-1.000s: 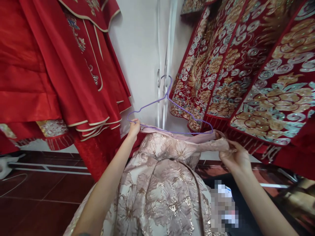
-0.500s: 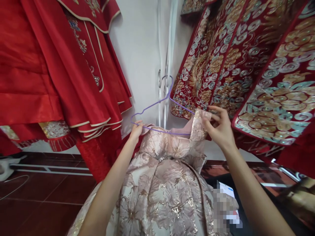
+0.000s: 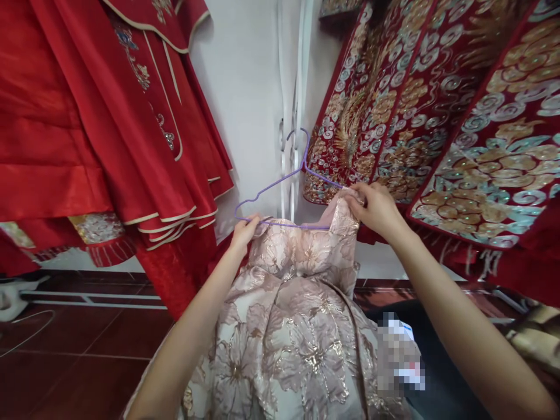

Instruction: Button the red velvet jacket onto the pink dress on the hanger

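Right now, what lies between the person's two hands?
Head view: the purple hanger bar and the pink dress top stretch from left hand to right hand.

My left hand (image 3: 245, 229) pinches the left end of the thin purple wire hanger (image 3: 280, 182), fingers closed on the wire just beside the top edge of the pale pink brocade dress with gold flowers (image 3: 297, 326). My right hand (image 3: 376, 207) grips the dress's upper right corner, raised against the hanger's right shoulder. The dress falls between my arms. Plain red satin robes (image 3: 87, 116) hang at left, red garments embroidered with gold and teal clouds (image 3: 459, 116) at right, a white wall (image 3: 249, 87) behind.
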A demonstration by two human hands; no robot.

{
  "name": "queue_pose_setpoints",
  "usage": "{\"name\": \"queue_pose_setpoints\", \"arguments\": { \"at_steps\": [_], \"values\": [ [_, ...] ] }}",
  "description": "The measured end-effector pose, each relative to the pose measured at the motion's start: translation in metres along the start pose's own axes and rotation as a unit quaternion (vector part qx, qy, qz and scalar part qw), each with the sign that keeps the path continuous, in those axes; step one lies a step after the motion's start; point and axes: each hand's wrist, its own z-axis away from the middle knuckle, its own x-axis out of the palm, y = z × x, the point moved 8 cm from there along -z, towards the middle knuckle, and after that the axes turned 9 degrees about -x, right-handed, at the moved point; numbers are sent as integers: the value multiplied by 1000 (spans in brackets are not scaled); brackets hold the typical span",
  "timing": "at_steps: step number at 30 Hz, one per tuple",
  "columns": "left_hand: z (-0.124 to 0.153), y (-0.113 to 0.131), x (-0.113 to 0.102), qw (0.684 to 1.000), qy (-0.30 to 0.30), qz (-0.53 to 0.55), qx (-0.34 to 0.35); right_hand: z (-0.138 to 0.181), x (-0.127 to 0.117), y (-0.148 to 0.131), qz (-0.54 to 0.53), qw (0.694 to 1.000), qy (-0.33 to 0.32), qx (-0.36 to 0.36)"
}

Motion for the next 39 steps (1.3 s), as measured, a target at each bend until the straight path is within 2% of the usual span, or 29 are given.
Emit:
{"name": "queue_pose_setpoints", "arguments": {
  "at_steps": [3,6,9,12,16,19,21,23,26,27,28,30,32,34,36,37,39],
  "values": [
    [-3,2,-22,997,5,42,-66,-5,-1,7,-24,999,24,-5],
    [-9,4,-42,979,-23,162,-121,-7,-1,14,-46,998,41,-16],
    [-16,18,-55,962,-36,254,-91,-8,0,17,-43,998,31,-18],
    [-16,44,-46,967,-69,245,-30,-8,0,17,-36,999,26,-18],
    [-7,88,-11,984,-129,77,91,-5,8,12,-80,996,9,-25],
    [-3,108,9,973,-117,-102,172,-2,14,9,-89,996,2,-28],
    [-2,115,15,943,-80,-236,221,-2,15,8,-83,996,1,-24],
    [1,121,14,892,-22,-364,268,-3,12,10,-90,996,-7,-8],
    [7,134,5,818,72,-464,333,-3,8,15,-151,987,-38,29],
    [7,136,2,814,78,-463,344,-1,9,18,-193,979,-51,46],
    [6,135,-1,825,62,-444,344,1,11,21,-245,965,-60,67],
    [-2,127,-10,882,8,-351,316,10,19,30,-356,925,-46,127],
    [-11,109,-24,948,-21,-192,254,25,30,42,-440,874,30,203],
    [-18,80,-38,985,-24,-35,168,47,44,54,-492,812,144,278],
    [-19,48,-33,992,-73,51,85,71,60,58,-523,748,238,333],
    [-18,34,-29,992,-90,64,58,79,67,55,-536,727,258,344],
    [-12,10,-16,992,-113,38,36,87,79,46,-557,706,264,349]
  ]
}}
